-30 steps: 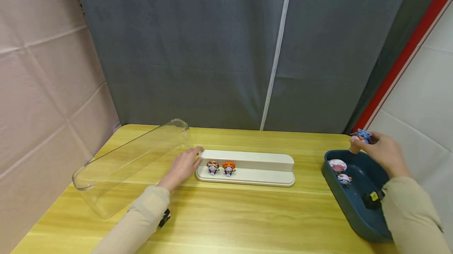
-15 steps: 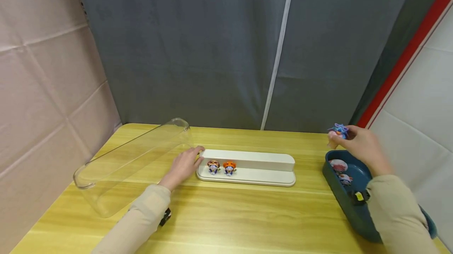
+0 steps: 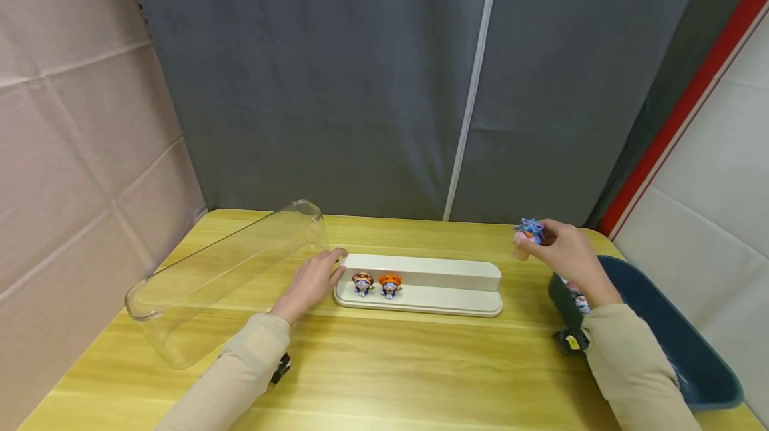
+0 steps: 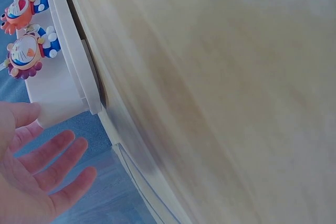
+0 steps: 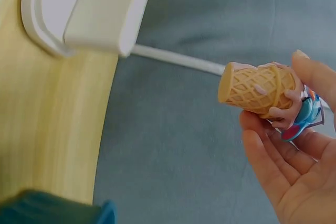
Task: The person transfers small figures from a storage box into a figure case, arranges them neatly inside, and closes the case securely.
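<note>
My right hand pinches an ice-cream-cone figurine in the air, right of the white stepped display base. In the right wrist view the figurine shows a tan waffle cone, pink drips and a blue top partly hidden by the fingers. My left hand is at the left end of the base, thumb and forefinger touching its edge, the other fingers loosely spread. Two cat-like figurines stand on the base's lower step: one with a brown-and-yellow head, one with an orange hood.
A clear plastic cover lies at the left of the wooden table. At the right stands a dark blue tray holding other figurines, partly hidden by the right arm. A grey curtain hangs behind.
My right hand has carried the cone figurine leftward from above the blue tray toward the white base. The left hand has stayed at the base's end.
</note>
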A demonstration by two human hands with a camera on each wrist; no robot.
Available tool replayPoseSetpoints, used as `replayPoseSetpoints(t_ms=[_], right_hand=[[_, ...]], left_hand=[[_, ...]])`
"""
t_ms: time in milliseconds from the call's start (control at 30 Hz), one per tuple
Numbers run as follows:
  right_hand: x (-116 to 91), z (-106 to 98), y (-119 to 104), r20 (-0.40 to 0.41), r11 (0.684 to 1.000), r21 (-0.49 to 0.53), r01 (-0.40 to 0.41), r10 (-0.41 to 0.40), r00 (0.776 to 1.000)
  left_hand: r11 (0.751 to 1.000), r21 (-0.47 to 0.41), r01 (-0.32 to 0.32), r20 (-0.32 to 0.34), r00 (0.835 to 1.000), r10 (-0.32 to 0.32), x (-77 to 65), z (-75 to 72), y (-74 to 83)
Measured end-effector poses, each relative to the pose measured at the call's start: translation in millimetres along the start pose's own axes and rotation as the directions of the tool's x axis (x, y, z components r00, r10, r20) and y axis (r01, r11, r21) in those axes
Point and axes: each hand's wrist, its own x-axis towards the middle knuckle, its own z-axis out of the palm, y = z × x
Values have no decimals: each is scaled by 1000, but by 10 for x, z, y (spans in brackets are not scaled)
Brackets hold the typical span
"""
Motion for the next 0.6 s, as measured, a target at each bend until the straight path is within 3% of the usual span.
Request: replayPoseSetpoints(t_ms=[600], right_hand=[[-28,576,-259,66,996,65,59,-64,996]], left_hand=[[1000,12,1,15,1000,-1,5,-2,-15]])
